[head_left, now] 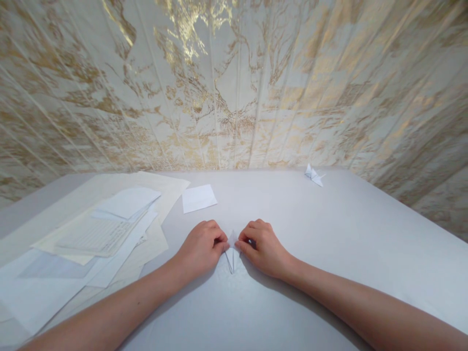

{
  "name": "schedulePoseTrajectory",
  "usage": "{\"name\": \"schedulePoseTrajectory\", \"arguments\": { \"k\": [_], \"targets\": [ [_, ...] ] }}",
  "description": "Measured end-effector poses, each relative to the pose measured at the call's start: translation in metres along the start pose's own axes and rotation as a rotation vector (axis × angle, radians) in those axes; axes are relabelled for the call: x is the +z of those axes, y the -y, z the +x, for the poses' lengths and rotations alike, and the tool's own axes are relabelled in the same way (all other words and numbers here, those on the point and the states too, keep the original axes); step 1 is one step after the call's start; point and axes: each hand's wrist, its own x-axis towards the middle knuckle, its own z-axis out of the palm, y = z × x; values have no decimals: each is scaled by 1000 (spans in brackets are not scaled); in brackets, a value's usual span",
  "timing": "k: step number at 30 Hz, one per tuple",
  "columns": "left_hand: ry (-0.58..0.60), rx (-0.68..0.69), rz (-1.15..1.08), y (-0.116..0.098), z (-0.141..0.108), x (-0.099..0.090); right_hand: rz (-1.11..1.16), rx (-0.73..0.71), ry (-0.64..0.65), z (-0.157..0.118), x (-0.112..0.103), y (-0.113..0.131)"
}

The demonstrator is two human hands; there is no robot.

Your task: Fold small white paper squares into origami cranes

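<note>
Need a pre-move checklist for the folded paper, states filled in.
1. Left hand has fingers on the left edge of the folded paper: ok.
2. Right hand has fingers on its right edge: ok.
3. Creases lined up: cannot tell, too small.
4. Small white sheet apart from both hands: ok.
5. Left forearm off the loose papers: cannot tell, they overlap in view.
6. Folded piece at far right apart from hands: ok.

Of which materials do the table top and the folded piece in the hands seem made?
Folded piece: probably matte white paper, given its thin layers and sharp creases.
Table top: perhaps laminate or painted board, smooth with a soft sheen and no clear grain.
</note>
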Motion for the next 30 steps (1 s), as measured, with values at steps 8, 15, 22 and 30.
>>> {"name": "schedulePoseTrajectory", "arguments": {
  "k": [8, 15, 22, 30],
  "targets": [
    [-20, -22, 19, -2, 1, 3, -50, 27, 5, 1, 1, 3],
    [-46, -15, 70, -2, 1, 6, -88, 31, 20, 1, 2, 4],
    [-59, -6, 155, -4, -1, 8, -135, 71, 12, 1, 3, 4],
    [-43, -34, 187, -6, -1, 8, -130, 114, 28, 1, 0, 7]
  ]
}}
